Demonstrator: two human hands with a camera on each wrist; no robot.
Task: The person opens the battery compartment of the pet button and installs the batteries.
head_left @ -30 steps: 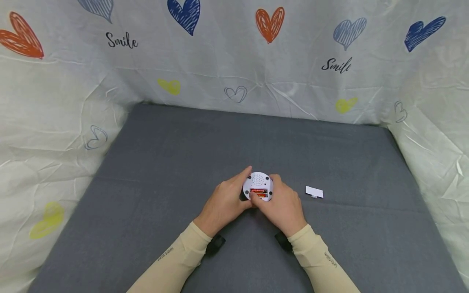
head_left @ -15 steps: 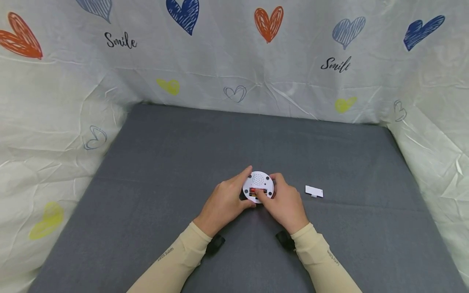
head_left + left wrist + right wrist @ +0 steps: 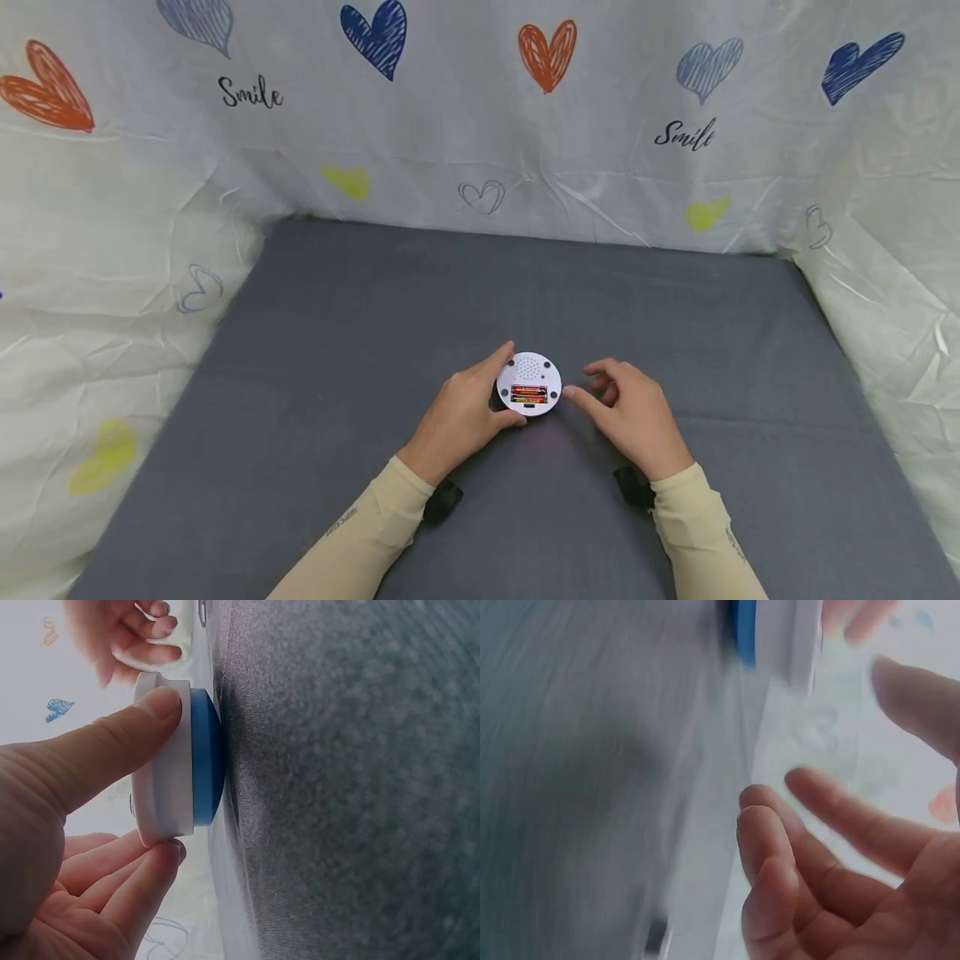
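Left hand (image 3: 463, 408): grip pinches edge of round white device (image 3: 531, 369), battery side up, blue dome (image 3: 208, 759) facing table (image 3: 360, 317). Right hand (image 3: 637, 415): grip loose, holding nothing, just beside. Best: steady device level, batteries (image 3: 528, 395) flush.

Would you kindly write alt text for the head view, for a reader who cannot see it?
A person's left hand grips a round white device with red batteries exposed in its upward face, while the right hand is beside it, holding nothing visible. Below lies grey cloth; behind hangs a white sheet printed with colourful hearts.
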